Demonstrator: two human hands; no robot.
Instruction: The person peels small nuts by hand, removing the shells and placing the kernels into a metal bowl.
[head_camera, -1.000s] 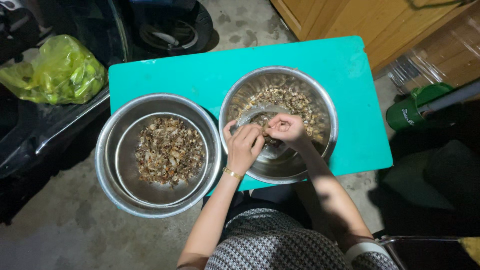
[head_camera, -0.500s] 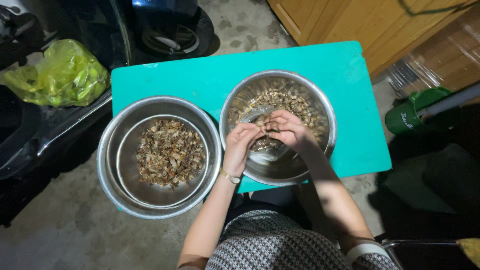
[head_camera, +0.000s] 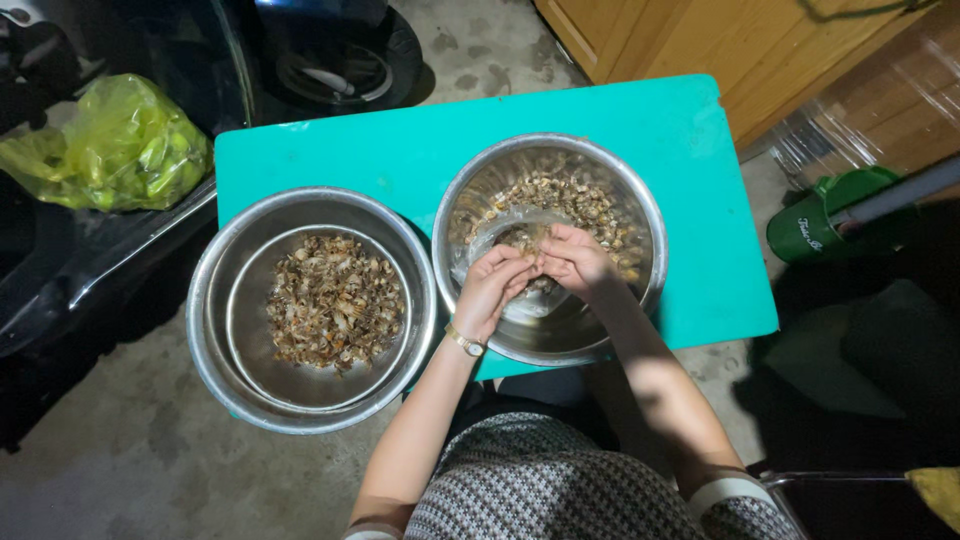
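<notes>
Steel bowl sits close; left hand and right hand, grips pinched together on a small shell, work above it.

left hand: fingers curled, tips pinched together, wrist bent inward | right hand: fingers curled, touching left fingertips | both forearms bare, angled up and converging from lower frame

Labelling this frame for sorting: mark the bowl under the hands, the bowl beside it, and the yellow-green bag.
Right-hand bowl (head_camera: 640, 190), head view: bare steel on its inner wall, right side.
Left-hand bowl (head_camera: 215, 330), head view: bare steel on its inner wall, left side.
Yellow-green plastic bag (head_camera: 115, 150), head view: middle of the bag.
</notes>
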